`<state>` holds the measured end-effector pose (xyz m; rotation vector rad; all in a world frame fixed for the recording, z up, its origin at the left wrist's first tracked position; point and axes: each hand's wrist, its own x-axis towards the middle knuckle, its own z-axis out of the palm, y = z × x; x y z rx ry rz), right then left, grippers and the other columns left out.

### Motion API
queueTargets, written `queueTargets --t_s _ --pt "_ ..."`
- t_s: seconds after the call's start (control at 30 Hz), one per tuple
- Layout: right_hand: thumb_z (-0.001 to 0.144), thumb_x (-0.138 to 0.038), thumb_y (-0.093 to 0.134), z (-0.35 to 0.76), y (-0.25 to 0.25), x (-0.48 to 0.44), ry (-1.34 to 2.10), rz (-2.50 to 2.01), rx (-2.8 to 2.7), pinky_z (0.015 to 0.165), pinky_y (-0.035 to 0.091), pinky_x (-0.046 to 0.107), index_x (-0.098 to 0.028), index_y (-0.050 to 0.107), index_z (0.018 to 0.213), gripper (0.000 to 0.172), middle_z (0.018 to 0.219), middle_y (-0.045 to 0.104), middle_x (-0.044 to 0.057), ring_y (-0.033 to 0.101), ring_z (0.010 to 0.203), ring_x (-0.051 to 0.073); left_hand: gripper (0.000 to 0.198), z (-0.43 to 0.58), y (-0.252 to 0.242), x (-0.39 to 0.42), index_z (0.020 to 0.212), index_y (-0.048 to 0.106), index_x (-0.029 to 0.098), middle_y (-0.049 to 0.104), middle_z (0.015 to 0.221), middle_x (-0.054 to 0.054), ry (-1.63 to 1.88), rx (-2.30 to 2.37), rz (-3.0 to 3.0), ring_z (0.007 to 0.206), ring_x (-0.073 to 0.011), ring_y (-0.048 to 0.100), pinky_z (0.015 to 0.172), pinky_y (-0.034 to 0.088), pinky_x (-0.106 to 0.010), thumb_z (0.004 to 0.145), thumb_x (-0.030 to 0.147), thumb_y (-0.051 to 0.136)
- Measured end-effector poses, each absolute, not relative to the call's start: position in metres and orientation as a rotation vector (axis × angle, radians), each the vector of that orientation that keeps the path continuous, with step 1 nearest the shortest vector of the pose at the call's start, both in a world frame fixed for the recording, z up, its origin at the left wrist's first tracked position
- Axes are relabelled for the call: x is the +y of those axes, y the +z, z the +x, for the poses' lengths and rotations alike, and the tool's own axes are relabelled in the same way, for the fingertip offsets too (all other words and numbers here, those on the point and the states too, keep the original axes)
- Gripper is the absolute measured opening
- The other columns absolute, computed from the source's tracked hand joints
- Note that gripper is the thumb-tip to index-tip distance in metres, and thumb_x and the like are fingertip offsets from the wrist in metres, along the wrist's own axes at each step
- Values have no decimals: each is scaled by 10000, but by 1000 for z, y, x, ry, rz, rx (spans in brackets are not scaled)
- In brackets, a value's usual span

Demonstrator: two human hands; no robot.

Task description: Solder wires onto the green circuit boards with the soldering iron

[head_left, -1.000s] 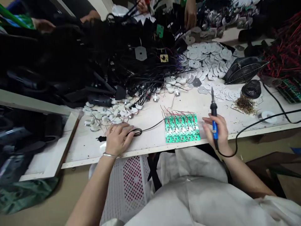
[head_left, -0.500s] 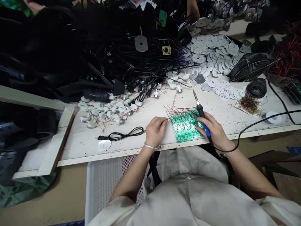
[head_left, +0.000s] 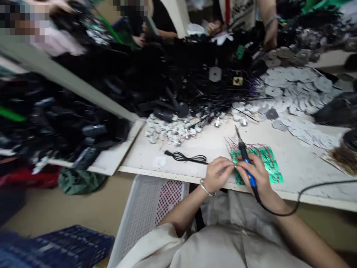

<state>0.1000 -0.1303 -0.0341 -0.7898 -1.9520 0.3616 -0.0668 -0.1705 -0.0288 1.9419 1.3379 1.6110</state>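
Soldering iron [head_left: 243,149] is gripped in the closed right hand [head_left: 256,175], tip tilted up and away over the green circuit board [head_left: 269,163]; board lies flat at the table's [head_left: 295,169] near edge; left hand [head_left: 219,174] is pinched shut at the board's left edge, what is pinched cannot be told; black cable [head_left: 186,158] lies just left.

The circuit board [head_left: 264,163] is laid at the near edge of the table [head_left: 298,169]. The soldering iron [head_left: 245,160] is held over the board's left part. To the left of the board a coiled cable [head_left: 186,157] is placed, and behind the cable small motors [head_left: 173,131] are scattered. Round plates [head_left: 295,89] are heaped behind the board, to the right. A basket [head_left: 139,219] is set below the table edge.
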Motion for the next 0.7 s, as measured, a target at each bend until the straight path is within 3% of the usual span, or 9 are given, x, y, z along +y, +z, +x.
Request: queueTargets --t_s 0.23,0.43,0.5,0.6,0.7 --pt "890 -147 648 102 -37 -130 496 -754 -1935 744 565 341 -234 688 969 125 1034 635 81 666 883 208 85 -66 -39 -168 956 695 214 719 823 -80 1641 1351 1853 760 -180 692 670 587 -331 941 204 612" --pt "906 -211 639 89 -44 -137 141 -834 -1913 755 580 343 -238 691 882 63 987 622 85 639 898 210 60 -72 -36 -173 910 645 207 677 777 -20 1591 1404 2020 716 -138 637 632 529 -260 923 155 618" --pt "928 -240 612 100 -43 -130 72 -816 -1961 824 586 363 -235 701 947 91 966 635 94 649 942 219 84 -77 -38 -170 934 654 205 690 813 -20 1533 1480 2105 753 -144 650 676 531 -271 923 136 607" --pt "977 -378 542 143 -37 -126 132 -885 -1929 912 583 382 -218 629 1236 316 1064 681 118 667 1052 233 59 -85 -47 -165 942 661 199 702 870 -37 1506 1592 2172 813 -171 665 754 531 -313 901 160 646" --pt "992 -447 504 198 -30 -136 304 -1066 -1685 889 591 407 -206 540 1348 431 1071 724 120 711 1018 242 47 -88 -55 -170 946 661 206 722 919 -51 1360 1632 2258 867 -200 678 824 500 -362 900 196 661"
